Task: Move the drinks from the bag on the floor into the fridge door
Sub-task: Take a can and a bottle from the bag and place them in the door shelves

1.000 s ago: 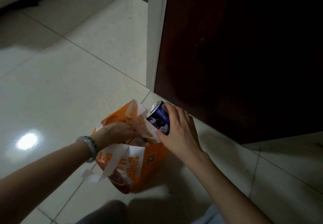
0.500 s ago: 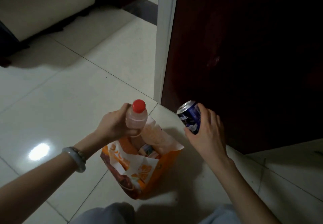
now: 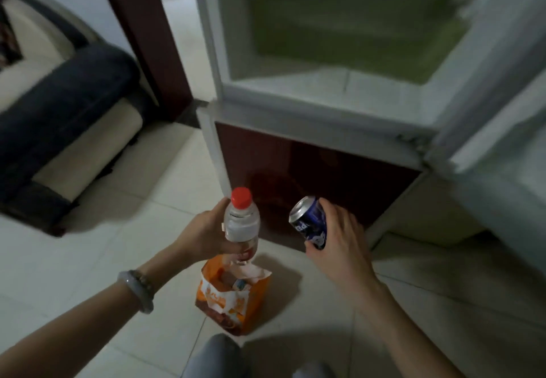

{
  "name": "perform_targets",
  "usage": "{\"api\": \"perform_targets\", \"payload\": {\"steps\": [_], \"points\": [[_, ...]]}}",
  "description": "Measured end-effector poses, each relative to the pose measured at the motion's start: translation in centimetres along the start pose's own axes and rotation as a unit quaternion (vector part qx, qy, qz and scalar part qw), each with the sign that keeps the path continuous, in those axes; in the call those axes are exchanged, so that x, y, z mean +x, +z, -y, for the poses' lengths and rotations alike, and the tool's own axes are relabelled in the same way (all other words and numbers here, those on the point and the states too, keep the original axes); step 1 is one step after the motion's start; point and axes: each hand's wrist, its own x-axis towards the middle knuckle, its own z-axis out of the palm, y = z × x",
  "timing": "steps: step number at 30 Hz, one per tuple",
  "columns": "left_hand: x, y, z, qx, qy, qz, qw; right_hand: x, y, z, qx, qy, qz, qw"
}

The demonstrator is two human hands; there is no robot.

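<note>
Head view: left hand (image 3: pixel 204 231) grip wraps a red-capped water bottle (image 3: pixel 241 224), upright for carrying; right hand (image 3: pixel 339 241) grip holds a blue can (image 3: pixel 310 222), tilted. Orange bag (image 3: pixel 233 298) on the floor, below the left grip. Open fridge door (image 3: pixel 499 147) up-right of the right grip, probably next.

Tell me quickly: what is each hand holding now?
Left hand: closed on the red-capped bottle.
Right hand: closed on the blue can.
</note>
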Motion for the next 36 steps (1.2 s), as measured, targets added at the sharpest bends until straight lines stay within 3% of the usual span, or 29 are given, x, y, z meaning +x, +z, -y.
{"api": "perform_targets", "payload": {"steps": [7,12,16,21,25,30,36], "points": [[-2.3,-7.7,-18.5,0.028,0.092,0.032,0.995,-3.6,-20.1,3.5,-0.028,-0.003,-0.072,0.997],[-3.5,-9.7,-28.9,0.034,0.165,0.012,0.986,-7.6,-29.6,3.9,-0.028,0.011,-0.123,0.992],[-4.5,-10.1,-34.9,-0.021,0.21,0.027,0.977,-11.1,-35.2,3.5,-0.039,0.016,-0.154,0.987],[-4.9,-10.2,-41.1,-0.036,0.3,0.051,0.952,-14.7,-41.4,3.4,-0.061,0.056,-0.219,0.972],[-4.9,-10.0,-44.5,-0.046,0.345,0.096,0.932,-16.7,-46.7,4.1,-0.005,0.091,-0.294,0.951],[-4.3,-9.7,-46.3,-0.05,0.365,0.112,0.923,-15.7,-52.6,3.5,0.016,0.099,-0.41,0.907],[-3.3,-8.9,-46.6,-0.036,0.371,0.132,0.919,-12.3,-53.2,-0.5,0.062,0.18,-0.438,0.879]]}}
